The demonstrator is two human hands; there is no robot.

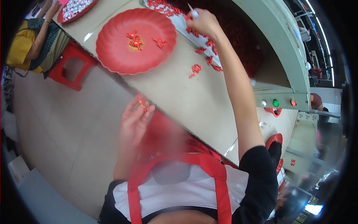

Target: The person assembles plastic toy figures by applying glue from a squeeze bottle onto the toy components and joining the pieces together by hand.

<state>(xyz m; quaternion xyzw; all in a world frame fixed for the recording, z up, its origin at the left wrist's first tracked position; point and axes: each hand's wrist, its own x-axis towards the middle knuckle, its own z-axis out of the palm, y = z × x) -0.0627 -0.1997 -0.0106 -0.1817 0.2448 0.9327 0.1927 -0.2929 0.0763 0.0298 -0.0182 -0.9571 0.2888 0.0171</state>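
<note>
Red tray [67, 21], silvery pieces: between 10 and 11 o'clock, by a co-worker.
Scalloped red plate [112, 52]: 11 o'clock; red glossy pieces [136, 42] near its middle, one apart.
Left hand [133, 117]: 9 o'clock; thumb and fingertips narrowed on a red ornament [141, 101], held upright, clear of the table. Best gripped lightly by its edges, since its thin projections look easily bent.
Loose red pieces [196, 68]: near 1 o'clock, on the bare table [186, 97]; the right forearm should stay lifted past them.
White sheet [181, 27]: 12 to 1 o'clock, red pieces strewn along it; best worked one by one.
Right hand [206, 23]: between 12 and 1 o'clock; fingers closed around a white pointed tool [194, 14], tip best angled away from fingers; anything pinched beneath, cannot tell.
Green button [276, 102]: 3 o'clock, on the pale cabinet [274, 56]; keep elbow clear.
</note>
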